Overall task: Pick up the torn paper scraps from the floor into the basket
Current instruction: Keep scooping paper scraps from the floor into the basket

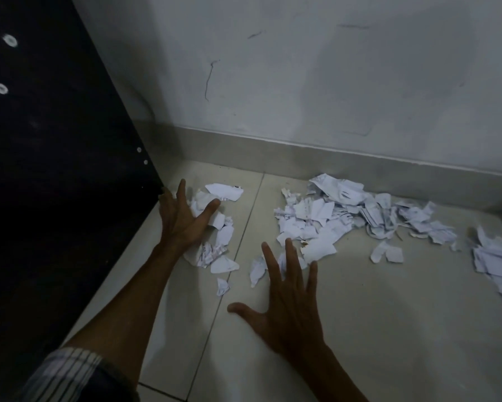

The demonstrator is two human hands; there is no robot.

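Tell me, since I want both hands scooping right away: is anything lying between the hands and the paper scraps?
Nothing visible. The left hand already rests on the small scrap cluster beside the dark cabinet. The right hand, fingers spread, touches the big pile's nearest scraps. No basket is in view.

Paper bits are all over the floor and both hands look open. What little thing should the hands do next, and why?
Probably curl the left hand around the small scrap pile beside the dark cabinet. Its spread fingers already lie over those scraps, holding nothing yet. The right hand is open too, with only a few scraps at its fingertips. No basket is in view, so gathering a handful seems to come first.
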